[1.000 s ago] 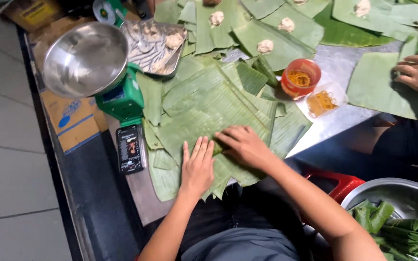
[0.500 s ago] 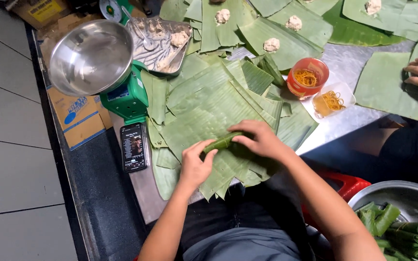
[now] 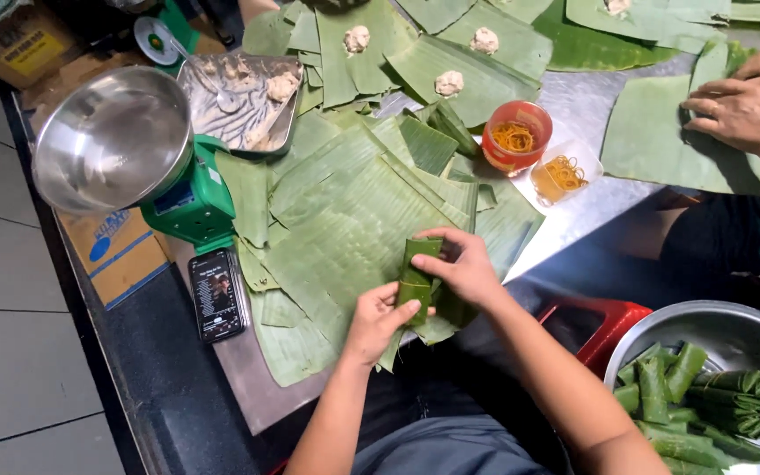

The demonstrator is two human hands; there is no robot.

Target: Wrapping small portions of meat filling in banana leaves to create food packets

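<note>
Hands meet on a rolled banana-leaf parcel [image 3: 417, 274] above the stacked banana leaves [image 3: 354, 211] at the bench [image 3: 573, 220] edge, its long axis pointing away from the person. The left hand [image 3: 378, 318] pinches the near end; the right hand [image 3: 459, 268] wraps the far end. A steel bowl [image 3: 732, 325] at right holds finished rolls [image 3: 705, 396]; an orange cup [image 3: 516, 136] holds rubber bands.
</note>
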